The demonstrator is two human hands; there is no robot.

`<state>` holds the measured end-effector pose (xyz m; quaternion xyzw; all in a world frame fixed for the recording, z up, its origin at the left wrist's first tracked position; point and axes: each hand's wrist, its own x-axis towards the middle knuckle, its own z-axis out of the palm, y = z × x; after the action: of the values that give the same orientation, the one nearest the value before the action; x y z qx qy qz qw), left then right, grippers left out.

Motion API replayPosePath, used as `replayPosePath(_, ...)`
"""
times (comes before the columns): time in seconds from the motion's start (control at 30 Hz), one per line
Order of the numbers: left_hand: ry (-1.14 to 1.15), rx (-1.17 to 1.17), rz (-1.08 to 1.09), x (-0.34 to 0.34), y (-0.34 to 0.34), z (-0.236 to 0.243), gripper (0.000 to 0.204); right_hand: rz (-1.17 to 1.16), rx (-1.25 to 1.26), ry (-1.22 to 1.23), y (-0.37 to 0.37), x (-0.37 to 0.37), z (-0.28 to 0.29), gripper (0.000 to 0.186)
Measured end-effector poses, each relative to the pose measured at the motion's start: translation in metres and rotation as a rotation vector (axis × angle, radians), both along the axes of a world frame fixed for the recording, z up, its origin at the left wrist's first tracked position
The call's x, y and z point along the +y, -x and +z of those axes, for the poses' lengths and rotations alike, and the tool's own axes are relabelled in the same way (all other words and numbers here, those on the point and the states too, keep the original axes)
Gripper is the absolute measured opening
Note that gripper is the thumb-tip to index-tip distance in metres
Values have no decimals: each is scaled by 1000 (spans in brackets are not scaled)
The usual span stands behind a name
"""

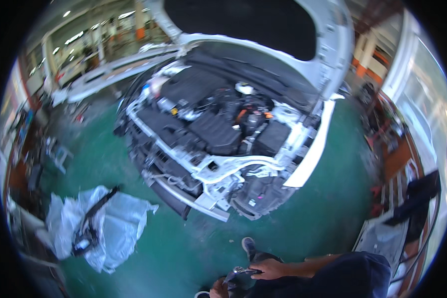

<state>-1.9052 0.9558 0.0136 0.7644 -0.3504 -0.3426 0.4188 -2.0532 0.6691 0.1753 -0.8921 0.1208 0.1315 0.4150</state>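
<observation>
At the bottom of the head view, my right hand (269,269) is closed round the dark end of a small hand tool (239,271) with a bright metal part; blur hides its exact kind. My left hand (218,289) is at the tool's other end, its fingers closed against it, partly cut off by the lower edge. Ahead stands a white car (310,149) with its hood (333,49) raised. Its front is stripped, baring the engine (216,131), the metal front bar (193,201) and a dark wheel-arch liner (263,193). Both hands are apart from the car.
On the green floor (184,248) at left, a dark bracket-like part (87,233) lies on clear plastic sheeting (121,228). A long pale bumper-like panel (114,74) is behind at left. Shelves (400,159), a grey panel (382,243) and a hose (429,233) line the right side.
</observation>
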Motion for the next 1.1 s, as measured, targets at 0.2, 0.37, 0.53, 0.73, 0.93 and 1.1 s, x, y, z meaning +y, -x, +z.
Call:
replayPosePath(0.2, -75, -443, -115, -146, 2, 127, 25, -491, -151, -349, 48, -49, 60, 56)
replayPosePath(0.37, 31, -466, -254, -273, 24, 153, 22, -605, -294, -449, 114, -129, 89, 56)
replayPosePath(0.53, 166, -336, -347, -391, 69, 158, 23, -705, -287, -1240, 178, -231, 103, 45)
replayPosePath(0.73, 208, -190, -275, -455, 95, 182, 23, -616, -214, -1644, 187, -319, 110, 55)
replayPosePath(0.93, 163, -194, -231, -492, 69, 184, 18, -484, -63, -1830, 152, -371, 97, 54)
replayPosePath(1.1, 277, -213, -239, -556, 50, 179, 17, -513, -13, -1636, 134, -405, 124, 53)
